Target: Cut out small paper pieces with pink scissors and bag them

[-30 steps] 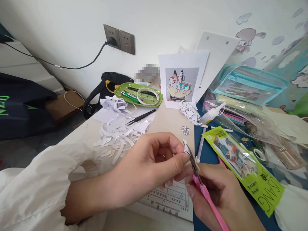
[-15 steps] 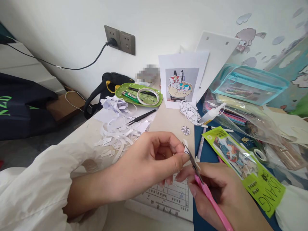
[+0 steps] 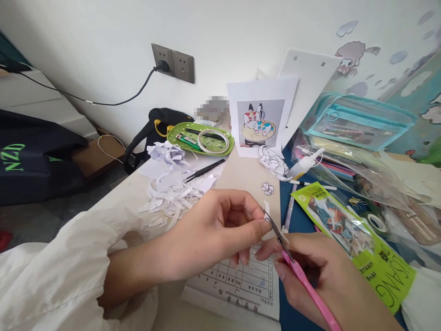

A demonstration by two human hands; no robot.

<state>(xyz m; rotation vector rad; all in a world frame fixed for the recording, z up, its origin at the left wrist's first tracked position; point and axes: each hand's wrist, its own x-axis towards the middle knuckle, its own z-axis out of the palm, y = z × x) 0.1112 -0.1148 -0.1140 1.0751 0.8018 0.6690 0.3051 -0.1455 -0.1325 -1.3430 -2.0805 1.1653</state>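
Note:
Between thumb and index finger, my left hand [image 3: 227, 230] pinches a small piece of white paper [image 3: 267, 209], mostly covered by the fingertips. My right hand [image 3: 317, 271] grips pink-handled scissors [image 3: 299, 273], their blades at the paper beside my left thumb. Under both hands lies a printed form sheet [image 3: 237, 285]. A tiny paper cutout [image 3: 267, 188] rests on the table just beyond my fingers. Farther back, a larger line-drawn cutout [image 3: 273, 162] leans by a propped sheet with a coloured cartoon picture [image 3: 258, 124].
Paper scraps [image 3: 165, 184] and black tweezers [image 3: 205, 170] lie on the left. Behind them, a green tray [image 3: 186, 128] holds a tape roll and a lighter. On the right are a glue bottle [image 3: 306, 164], a yellow-green packet [image 3: 358, 248] and a clear blue-edged pouch [image 3: 358, 122].
The camera view has shifted slightly, moving the scene a little right and down. Both hands keep nearly the same pose, with the scissors still at the paper.

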